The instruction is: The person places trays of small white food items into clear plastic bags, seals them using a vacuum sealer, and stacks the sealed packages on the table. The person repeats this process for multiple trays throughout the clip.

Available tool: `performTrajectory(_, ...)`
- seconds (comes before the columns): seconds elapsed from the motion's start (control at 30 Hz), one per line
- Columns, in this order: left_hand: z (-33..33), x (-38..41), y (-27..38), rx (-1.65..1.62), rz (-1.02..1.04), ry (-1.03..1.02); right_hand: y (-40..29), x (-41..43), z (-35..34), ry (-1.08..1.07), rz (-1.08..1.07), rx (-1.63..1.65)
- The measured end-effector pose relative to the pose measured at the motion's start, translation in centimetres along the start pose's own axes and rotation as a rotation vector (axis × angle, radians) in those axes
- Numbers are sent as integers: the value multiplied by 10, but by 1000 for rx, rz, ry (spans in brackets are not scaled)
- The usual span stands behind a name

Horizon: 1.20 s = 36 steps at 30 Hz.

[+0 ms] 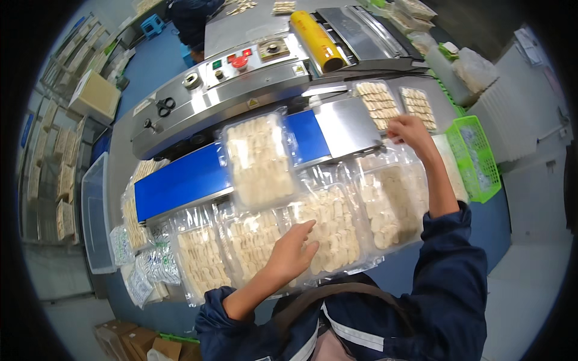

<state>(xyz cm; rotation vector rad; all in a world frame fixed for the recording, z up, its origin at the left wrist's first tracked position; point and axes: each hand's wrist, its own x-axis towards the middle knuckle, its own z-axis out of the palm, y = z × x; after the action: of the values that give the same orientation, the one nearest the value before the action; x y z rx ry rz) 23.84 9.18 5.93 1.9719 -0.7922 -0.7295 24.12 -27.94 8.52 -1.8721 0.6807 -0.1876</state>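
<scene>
My left hand (295, 250) hovers with fingers apart over the bagged trays of pale sliced food, nearest a clear bagged tray (334, 230). My right hand (406, 131) is raised beside a small filled tray (378, 106) at the far right of the conveyor; its fingers are bent, and whether they hold anything cannot be told. Another bagged tray (259, 158), slightly blurred, lies across the blue conveyor belt (185, 182). More bagged trays line the near edge: one at the left (205, 257), one beside it (255, 239) and one at the right (393, 203).
Behind the belt stands a steel machine with a control panel (248, 58), scissors (165, 106) and a yellow film roll (316, 40). A green basket (474, 158) is at right, a clear plastic bin (97, 216) at left. Small printed packets (158, 259) lie near left. A person (187, 22) is beyond.
</scene>
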Motion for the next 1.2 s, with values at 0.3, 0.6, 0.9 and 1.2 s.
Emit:
performTrajectory(0.3, 14, 24, -6, 247, 157, -145, 119, -29, -19, 168, 267, -121)
performTrajectory(0.6, 35, 84, 2, -159, -10, -144, 110, -48, -42, -26, 397, 494)
performTrajectory(0.9, 61, 165, 49, -853, -392, -158, 58, -40, -89, -14, 285, 400)
performTrajectory(1.2, 10, 203, 25, -1032, -359, 312, 22, -2, -8, -17, 150, 534)
